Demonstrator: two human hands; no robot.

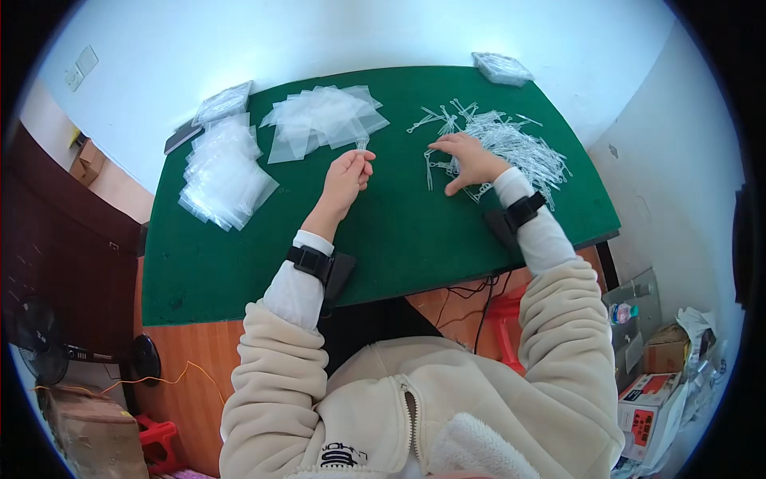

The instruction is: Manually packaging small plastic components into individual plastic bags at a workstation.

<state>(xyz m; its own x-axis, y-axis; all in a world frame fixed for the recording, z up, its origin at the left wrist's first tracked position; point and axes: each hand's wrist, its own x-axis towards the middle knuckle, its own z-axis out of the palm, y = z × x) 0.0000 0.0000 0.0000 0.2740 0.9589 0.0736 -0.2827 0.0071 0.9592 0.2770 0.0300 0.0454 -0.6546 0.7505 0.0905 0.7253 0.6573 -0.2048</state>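
Observation:
My left hand is closed around a small bunch of thin silvery metal pins, whose ends stick out past the fingertips. They appear to have tiny loops at the ends. A large heap of the same pins lies on the right half of the green table. At the heap's left edge, my right hand hovers or rests with thumb and fingers apart; a few loose pins lie under and beside it. Just beyond my left hand spreads a fan of clear flat plastic bags.
Another overlapping pile of clear bags lies at the table's left. Plastic-wrapped packs sit at the back left and the back right corner. White walls stand behind and to the right. Below are a red stool, cables and boxes.

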